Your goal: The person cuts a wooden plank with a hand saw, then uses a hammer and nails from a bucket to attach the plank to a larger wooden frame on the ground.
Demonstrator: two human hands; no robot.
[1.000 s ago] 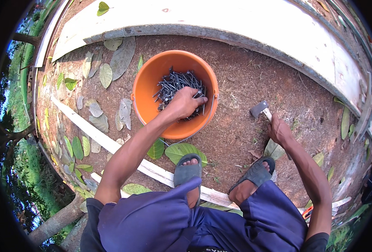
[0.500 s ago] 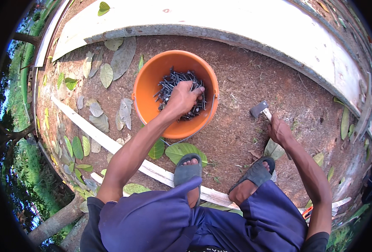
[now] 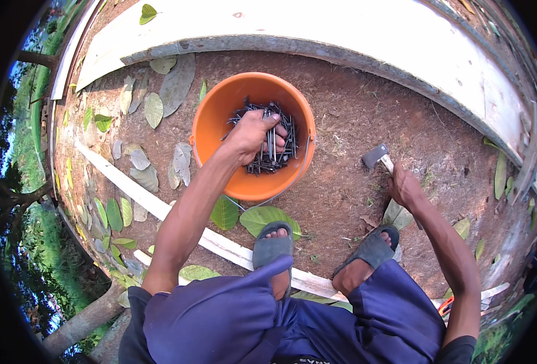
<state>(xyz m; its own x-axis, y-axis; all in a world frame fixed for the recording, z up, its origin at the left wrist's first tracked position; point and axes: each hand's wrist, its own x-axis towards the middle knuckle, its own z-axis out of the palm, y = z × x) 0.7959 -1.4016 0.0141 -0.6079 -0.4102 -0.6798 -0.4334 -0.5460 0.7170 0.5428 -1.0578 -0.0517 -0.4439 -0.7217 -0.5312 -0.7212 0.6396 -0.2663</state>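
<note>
Head view, nails (image 3: 271, 144) held across half-curled left grip (image 3: 256, 131), more beneath in orange bucket (image 3: 215, 130), right grip (image 3: 405, 185) wrapped round hammer (image 3: 375, 156)

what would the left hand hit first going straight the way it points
Likely the nails ahead or, if the left hand clears them, the orange bucket's far wall; depth is unclear.

Dull-sheened metal nails (image 3: 271, 164) lie around the left hand (image 3: 256, 134), inside a smooth plastic bucket (image 3: 218, 167). At the right hand (image 3: 405, 185), a hammer (image 3: 375, 156) has a worn metal head and pale wooden handle. Beyond both hands, a rough-edged wooden board (image 3: 317, 24); between them, grainy earth (image 3: 344, 130); nearer the body, soft cloth trousers (image 3: 208, 309).
</note>
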